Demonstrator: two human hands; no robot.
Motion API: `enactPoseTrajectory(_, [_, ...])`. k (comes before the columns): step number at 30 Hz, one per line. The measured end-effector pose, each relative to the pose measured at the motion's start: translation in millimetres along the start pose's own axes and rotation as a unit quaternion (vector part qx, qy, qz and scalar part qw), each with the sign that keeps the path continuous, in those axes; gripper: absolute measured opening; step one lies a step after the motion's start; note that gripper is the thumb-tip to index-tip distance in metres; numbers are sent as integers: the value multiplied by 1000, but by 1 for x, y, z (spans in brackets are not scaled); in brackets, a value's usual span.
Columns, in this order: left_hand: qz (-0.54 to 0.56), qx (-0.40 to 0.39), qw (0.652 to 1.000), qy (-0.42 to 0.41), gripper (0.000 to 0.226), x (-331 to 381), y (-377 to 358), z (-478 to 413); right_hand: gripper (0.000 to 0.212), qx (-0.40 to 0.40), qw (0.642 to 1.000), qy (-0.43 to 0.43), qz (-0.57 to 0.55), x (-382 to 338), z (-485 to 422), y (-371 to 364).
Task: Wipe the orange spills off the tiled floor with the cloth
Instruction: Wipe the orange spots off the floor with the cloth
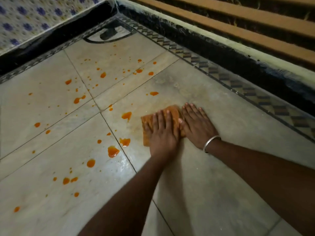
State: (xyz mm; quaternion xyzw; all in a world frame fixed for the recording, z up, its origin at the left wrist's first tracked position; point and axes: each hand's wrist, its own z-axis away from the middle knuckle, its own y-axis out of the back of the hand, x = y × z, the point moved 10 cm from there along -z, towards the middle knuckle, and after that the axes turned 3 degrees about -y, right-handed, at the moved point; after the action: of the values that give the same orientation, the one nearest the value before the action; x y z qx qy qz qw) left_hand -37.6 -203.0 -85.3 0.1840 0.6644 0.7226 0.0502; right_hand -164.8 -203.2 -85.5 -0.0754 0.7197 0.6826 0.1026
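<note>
The cloth [162, 121] is pressed flat on the tiled floor [221, 150], folded and stained orange throughout. It is held down by the left hand [162, 132], palm down with fingers extended, and by the right hand [196, 125], laid flat with its thumb side on the cloth's right edge; neither hand is clenched. A faint smeared film is seen on the tile just beside the cloth, and the floor to its right is free of drops. The task is judged to be at an early stage: the orange spills [112, 151] are spread across the tiles to the left, from large puddles near the cloth to small specks well apart.
</note>
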Motion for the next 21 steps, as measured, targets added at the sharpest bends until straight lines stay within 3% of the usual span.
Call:
enactPoseTrajectory(4, [-9,-5,999,40,68,-44,8,-23,81,-19,1000,11,7,1,4,-5])
enactPoseTrajectory(8, [-1,14,995,97,74,-35,7,27,93,-26,999,18,-25,4,5,1])
enactPoseTrajectory(12, [-4,-70,997,26,102,-1,-2,56,73,-58,995,-7,-82,6,1,4])
enactPoseTrajectory(14, [-26,-86,996,-3,103,-5,8,54,61,-86,991,-17,-97,9,-2,4])
enactPoseTrajectory(21, [-62,-46,997,-20,50,16,35,79,61,-129,983,-49,-123,3,6,8])
